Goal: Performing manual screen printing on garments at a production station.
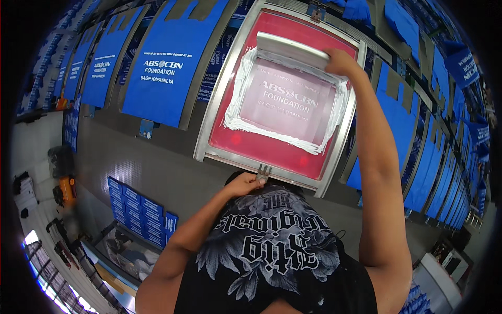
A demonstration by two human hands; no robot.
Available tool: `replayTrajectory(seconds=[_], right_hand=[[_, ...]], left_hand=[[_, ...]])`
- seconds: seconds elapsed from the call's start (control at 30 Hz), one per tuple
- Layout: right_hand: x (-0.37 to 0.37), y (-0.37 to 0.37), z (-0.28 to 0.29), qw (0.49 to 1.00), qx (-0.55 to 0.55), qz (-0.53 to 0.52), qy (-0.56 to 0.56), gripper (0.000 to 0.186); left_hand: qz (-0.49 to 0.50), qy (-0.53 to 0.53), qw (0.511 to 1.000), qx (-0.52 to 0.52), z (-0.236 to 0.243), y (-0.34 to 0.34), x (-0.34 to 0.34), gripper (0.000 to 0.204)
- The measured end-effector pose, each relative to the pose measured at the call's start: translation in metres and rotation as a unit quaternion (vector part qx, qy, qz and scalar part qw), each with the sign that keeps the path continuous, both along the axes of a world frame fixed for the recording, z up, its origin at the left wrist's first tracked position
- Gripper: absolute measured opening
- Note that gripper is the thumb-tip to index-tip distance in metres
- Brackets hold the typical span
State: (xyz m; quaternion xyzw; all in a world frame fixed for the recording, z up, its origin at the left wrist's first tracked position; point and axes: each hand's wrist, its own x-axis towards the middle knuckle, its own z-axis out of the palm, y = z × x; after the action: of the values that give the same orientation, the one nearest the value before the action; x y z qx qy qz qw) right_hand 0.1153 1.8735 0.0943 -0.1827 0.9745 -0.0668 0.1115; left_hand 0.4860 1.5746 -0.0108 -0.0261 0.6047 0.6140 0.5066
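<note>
A screen-printing frame (205,133) with a metal border and red mesh lies in front of me. Its pale window shows white lettering, and thick white ink (277,137) rings that window. Across the window's far edge rests a long metal squeegee (293,48). My right hand (342,63) is closed round the squeegee's right end, arm stretched forward. Close to my body, my left hand (246,184) pinches a small metal bracket (263,171) at the frame's near edge. What lies beneath the mesh is mostly hidden.
Blue printed bag panels (164,63) lie on boards in a row at left; more blue panels (389,115) line the right. At lower left, stacked blue printed pieces (138,209) stand beside a glass-topped case (123,251). An orange-and-black machine (67,191) sits farther left.
</note>
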Motion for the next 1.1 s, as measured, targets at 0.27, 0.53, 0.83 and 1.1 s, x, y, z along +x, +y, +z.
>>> replayTrajectory(seconds=[0.27, 0.53, 0.83, 1.1], right_hand=[[0.127, -0.053, 0.039, 0.995, 0.019, -0.082, -0.050, 0.051], [0.293, -0.090, 0.022, 0.996, -0.022, -0.069, 0.053, 0.039], [0.260, 0.038, 0.004, 0.956, -0.221, -0.175, -0.082, 0.033], [0.238, 0.044, -0.035, 0.792, -0.513, -0.290, -0.161, 0.026]], left_hand=[[0.034, 0.003, 0.996, 0.077, 0.048, 0.001, -0.012, 0.041], [0.040, -0.018, 0.999, -0.001, 0.030, 0.005, -0.011, 0.043], [-0.021, 0.104, 0.972, -0.208, 0.044, 0.006, -0.015, 0.039], [0.245, 0.394, 0.752, -0.468, 0.068, -0.084, -0.136, 0.039]])
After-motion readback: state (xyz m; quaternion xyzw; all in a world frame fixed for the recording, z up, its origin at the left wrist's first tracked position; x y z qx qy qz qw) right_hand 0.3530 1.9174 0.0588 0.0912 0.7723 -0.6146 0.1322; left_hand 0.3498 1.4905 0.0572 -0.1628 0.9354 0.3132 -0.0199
